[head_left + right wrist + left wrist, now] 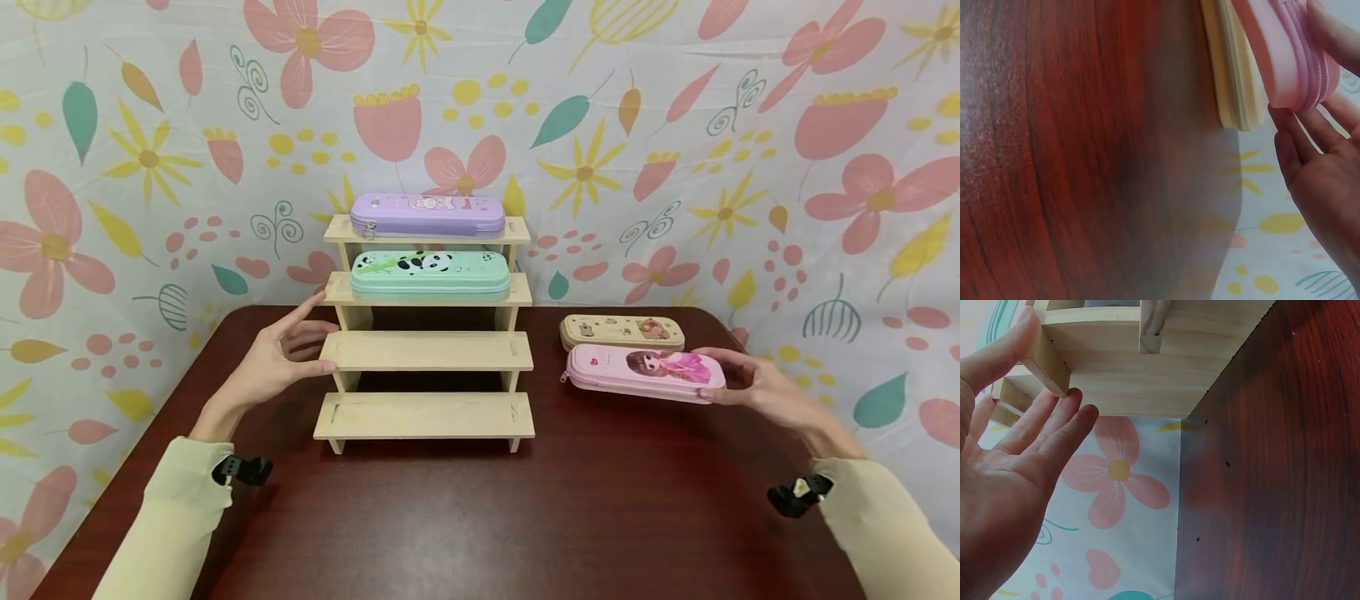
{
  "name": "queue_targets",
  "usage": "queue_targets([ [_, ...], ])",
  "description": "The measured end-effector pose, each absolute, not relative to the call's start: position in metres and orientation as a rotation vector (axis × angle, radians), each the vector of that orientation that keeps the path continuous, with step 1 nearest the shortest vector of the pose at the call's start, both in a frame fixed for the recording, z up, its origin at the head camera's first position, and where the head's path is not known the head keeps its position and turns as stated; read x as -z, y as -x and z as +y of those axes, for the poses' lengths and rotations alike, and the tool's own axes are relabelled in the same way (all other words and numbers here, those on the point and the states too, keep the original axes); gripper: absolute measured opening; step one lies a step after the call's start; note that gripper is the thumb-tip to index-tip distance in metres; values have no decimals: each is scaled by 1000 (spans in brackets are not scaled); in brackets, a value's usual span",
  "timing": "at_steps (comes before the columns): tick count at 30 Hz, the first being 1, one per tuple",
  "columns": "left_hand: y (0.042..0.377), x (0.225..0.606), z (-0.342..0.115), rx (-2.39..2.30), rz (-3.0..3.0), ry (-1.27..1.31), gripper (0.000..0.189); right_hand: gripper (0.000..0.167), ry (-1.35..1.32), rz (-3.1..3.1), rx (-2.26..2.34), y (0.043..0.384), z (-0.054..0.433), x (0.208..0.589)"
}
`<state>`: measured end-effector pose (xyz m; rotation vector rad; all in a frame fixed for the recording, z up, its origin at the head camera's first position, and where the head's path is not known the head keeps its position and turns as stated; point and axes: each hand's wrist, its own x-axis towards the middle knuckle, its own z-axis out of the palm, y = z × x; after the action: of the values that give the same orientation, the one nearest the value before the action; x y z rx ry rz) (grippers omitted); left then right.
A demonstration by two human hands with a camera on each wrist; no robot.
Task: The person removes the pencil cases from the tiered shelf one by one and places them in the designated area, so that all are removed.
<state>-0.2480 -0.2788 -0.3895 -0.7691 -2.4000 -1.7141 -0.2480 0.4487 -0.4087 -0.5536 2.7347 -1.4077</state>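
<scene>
My right hand (761, 387) pinches the right end of a pink pencil case (637, 371) with a doll picture. In the right wrist view that pencil case (1294, 56) shows its zipper between thumb and fingers. A cream pencil case (622, 330) with small animal pictures lies on the table just behind it, partly hidden. At the left, my left hand (281, 346) holds the end of a board on a four-tier wooden stand (427, 352), thumb at its front, fingers behind. A purple pencil case (427, 217) lies on the top tier, a mint panda pencil case (430, 273) on the second. The lower two tiers are bare.
A dark red-brown table (450, 525) carries the stand. Close behind the table hangs a white cloth (480, 125) printed with flowers and leaves. Black straps with small devices (243, 470) are on both wrists.
</scene>
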Motion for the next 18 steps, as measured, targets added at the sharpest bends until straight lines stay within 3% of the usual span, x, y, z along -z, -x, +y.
queue_targets([
  [18, 249, 391, -280, 1696, -2415, 755, 103, 71, 347, 2661, 1338, 267, 456, 422],
])
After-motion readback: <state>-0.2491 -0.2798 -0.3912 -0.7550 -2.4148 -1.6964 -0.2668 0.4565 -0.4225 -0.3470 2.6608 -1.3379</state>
